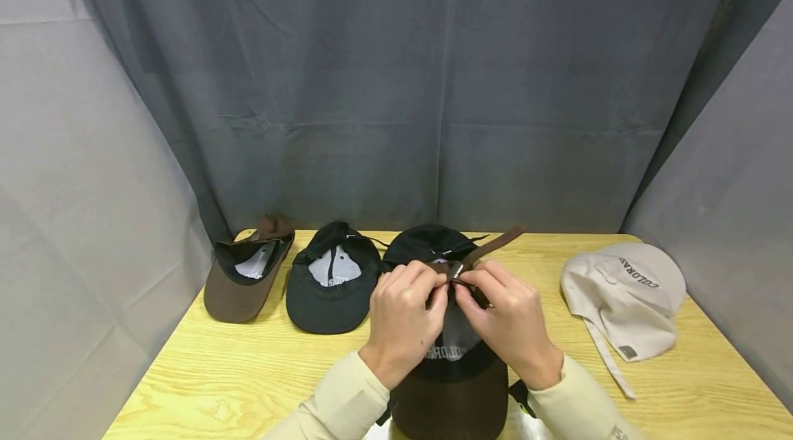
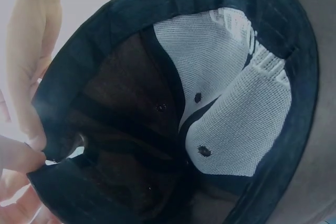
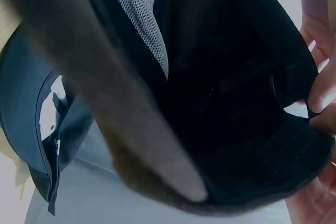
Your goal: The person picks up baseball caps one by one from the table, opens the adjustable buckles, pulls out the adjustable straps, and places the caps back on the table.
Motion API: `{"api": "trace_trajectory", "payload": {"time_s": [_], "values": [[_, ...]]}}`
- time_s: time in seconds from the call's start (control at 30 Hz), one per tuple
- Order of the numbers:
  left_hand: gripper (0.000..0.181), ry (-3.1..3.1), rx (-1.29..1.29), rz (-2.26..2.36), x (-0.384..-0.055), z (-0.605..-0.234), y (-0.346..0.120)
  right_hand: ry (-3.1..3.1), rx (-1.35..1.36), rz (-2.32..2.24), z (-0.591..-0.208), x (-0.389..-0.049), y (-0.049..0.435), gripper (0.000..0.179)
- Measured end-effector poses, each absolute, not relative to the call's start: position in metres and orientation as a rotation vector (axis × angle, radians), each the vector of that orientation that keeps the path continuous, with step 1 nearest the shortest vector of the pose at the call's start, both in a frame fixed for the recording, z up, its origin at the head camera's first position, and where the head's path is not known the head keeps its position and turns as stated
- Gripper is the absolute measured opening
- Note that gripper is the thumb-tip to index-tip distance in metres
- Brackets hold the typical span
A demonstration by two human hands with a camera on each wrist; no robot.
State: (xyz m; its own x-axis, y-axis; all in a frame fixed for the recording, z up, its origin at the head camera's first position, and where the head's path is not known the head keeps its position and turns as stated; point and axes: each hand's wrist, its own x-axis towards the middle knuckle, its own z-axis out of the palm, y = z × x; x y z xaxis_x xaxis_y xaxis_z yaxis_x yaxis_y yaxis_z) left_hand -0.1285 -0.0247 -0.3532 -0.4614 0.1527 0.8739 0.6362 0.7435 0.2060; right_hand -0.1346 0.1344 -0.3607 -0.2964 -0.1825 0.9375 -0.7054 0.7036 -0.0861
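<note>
A dark brown baseball cap [image 1: 450, 402] is held up in front of the person, brim toward them and inside showing. My left hand [image 1: 405, 319] pinches the cap's back edge, left of a small metal buckle [image 1: 456, 270]. On the other side my right hand [image 1: 511, 323] pinches the strap close by the buckle. The strap's loose brown end [image 1: 495, 245] sticks out up and to the right. White mesh panels [image 2: 231, 114] and a dark sweatband show inside the cap in the left wrist view. Fingertips and cap rim partly cover the buckle.
Behind the held cap lies a black cap [image 1: 427, 237], partly hidden. To the left are another black cap [image 1: 334, 312] and a brown cap [image 1: 238, 295]. A beige cap [image 1: 626, 302] with a dangling strap lies at the right on the wooden table [image 1: 210, 385]. Grey curtains [image 1: 347, 96] enclose it.
</note>
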Motion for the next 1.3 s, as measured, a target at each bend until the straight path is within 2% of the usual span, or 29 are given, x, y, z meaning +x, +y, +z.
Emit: {"api": "trace_trajectory", "payload": {"time_s": [0.2,0.5,1.3], "values": [[0.007,-1.968,-0.604,-0.64,-0.1291,-0.3546,-0.0252,-1.828,0.677,0.637,-0.3607,-0.1347,0.1342,0.01],[0.01,-1.987,-0.616,-0.672,-0.1267,-0.3545,-0.0268,-1.843,0.744,0.629,-0.3568,-0.1295,0.1349,0.034],[0.008,-1.851,-0.64,-0.602,-0.1279,-0.3491,-0.0288,-1.805,0.75,0.639,-0.3549,-0.133,0.1291,0.03]]}}
